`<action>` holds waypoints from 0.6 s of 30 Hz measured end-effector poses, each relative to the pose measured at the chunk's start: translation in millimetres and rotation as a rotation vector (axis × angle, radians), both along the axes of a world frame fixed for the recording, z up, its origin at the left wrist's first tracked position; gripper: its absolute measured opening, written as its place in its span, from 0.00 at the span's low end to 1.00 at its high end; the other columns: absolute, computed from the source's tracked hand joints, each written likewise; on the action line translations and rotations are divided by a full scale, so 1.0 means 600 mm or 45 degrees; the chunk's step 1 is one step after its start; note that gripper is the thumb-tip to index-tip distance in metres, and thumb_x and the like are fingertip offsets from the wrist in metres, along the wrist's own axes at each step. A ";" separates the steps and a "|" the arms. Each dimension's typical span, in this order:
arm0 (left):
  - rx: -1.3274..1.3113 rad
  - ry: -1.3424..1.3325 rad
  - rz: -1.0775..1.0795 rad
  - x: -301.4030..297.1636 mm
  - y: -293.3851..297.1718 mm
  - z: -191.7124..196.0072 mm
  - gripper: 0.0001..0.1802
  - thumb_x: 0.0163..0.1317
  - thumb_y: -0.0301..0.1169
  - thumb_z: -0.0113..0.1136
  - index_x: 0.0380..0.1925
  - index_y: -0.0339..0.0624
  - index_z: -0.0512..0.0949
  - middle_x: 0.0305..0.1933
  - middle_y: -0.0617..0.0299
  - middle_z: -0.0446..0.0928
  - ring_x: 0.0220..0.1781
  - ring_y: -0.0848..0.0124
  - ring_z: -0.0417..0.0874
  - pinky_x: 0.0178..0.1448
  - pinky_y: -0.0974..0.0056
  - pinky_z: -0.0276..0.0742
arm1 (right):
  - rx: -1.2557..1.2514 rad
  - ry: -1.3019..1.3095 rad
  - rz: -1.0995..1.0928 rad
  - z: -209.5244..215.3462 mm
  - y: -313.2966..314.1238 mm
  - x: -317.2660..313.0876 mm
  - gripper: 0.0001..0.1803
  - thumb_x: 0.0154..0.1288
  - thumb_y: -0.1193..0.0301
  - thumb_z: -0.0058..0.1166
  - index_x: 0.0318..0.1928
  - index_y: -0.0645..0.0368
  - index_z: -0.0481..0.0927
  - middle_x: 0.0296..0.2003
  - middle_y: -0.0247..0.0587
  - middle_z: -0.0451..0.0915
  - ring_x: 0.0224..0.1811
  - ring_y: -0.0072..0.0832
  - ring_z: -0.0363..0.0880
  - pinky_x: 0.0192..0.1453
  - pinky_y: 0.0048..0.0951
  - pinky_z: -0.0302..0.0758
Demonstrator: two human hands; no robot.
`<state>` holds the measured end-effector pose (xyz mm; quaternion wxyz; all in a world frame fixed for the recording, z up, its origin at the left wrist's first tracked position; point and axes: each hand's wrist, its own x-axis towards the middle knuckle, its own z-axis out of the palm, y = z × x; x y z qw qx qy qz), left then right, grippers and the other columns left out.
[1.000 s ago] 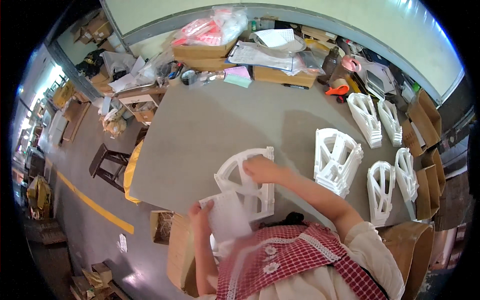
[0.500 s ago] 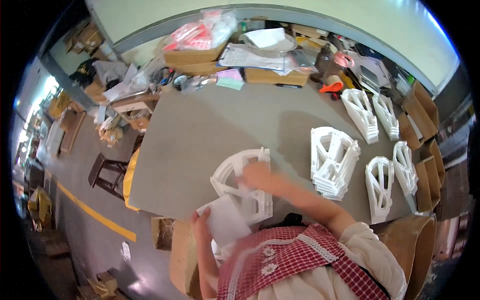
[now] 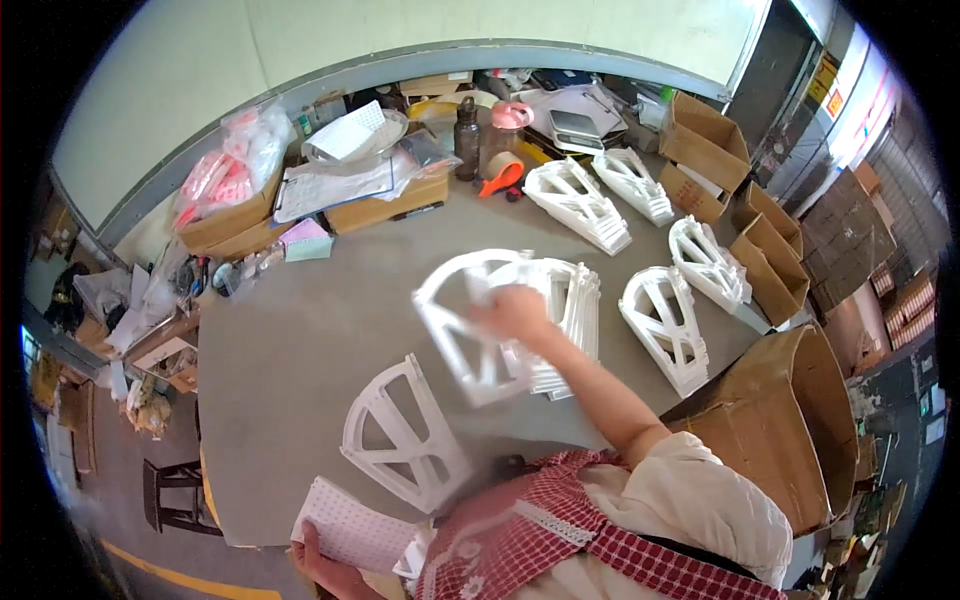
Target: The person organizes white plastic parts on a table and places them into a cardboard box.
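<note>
My right hand (image 3: pixel 518 318) is closed on a white quarter-round plastic frame (image 3: pixel 436 308), blurred by motion and raised at the left of a stack of similar white frames (image 3: pixel 578 318). Another single white frame (image 3: pixel 402 428) lies on the grey table, close to my apron. Down at the lower left, my left hand (image 3: pixel 325 560) grips a sheet of paper (image 3: pixel 352 522) patterned with small pinkish marks, perhaps stickers. Its thumb rests on the front of the sheet; the other fingers are mostly hidden behind it.
More white frames (image 3: pixel 666 325) stand in groups on the table's right side. Cardboard boxes (image 3: pixel 772 262) line the right edge, and a large open carton (image 3: pixel 770 425) is beside my right arm. A dark bottle (image 3: pixel 467 140), a tape dispenser (image 3: pixel 502 178) and papers (image 3: pixel 335 190) crowd the back.
The view has swung to the right. My right hand has left the single frame near me and now holds another frame by the stack. My left hand still has the sheet.
</note>
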<state>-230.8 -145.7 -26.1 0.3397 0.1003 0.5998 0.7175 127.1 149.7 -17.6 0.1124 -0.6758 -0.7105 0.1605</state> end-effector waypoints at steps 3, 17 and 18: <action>0.017 0.033 -0.070 0.012 0.021 -0.010 0.15 0.59 0.29 0.61 0.46 0.35 0.77 0.45 0.54 0.80 0.44 0.64 0.81 0.49 0.62 0.78 | 0.096 -0.119 -0.167 -0.084 0.020 0.143 0.32 0.58 0.39 0.52 0.30 0.60 0.85 0.27 0.51 0.83 0.32 0.47 0.83 0.38 0.44 0.78; -0.187 0.350 -0.602 0.096 0.071 0.047 0.08 0.60 0.28 0.64 0.38 0.40 0.78 0.33 0.65 0.79 0.35 0.78 0.76 0.40 0.70 0.73 | 0.235 0.709 1.272 0.055 -0.176 -0.159 0.11 0.61 0.67 0.58 0.42 0.56 0.75 0.41 0.44 0.77 0.45 0.43 0.77 0.47 0.40 0.74; -0.221 0.332 -0.575 0.097 0.067 0.051 0.07 0.59 0.26 0.65 0.36 0.40 0.79 0.32 0.67 0.79 0.34 0.80 0.76 0.39 0.72 0.73 | 0.238 0.634 1.321 0.056 -0.181 -0.174 0.11 0.60 0.68 0.58 0.43 0.56 0.75 0.42 0.43 0.77 0.46 0.43 0.76 0.49 0.40 0.74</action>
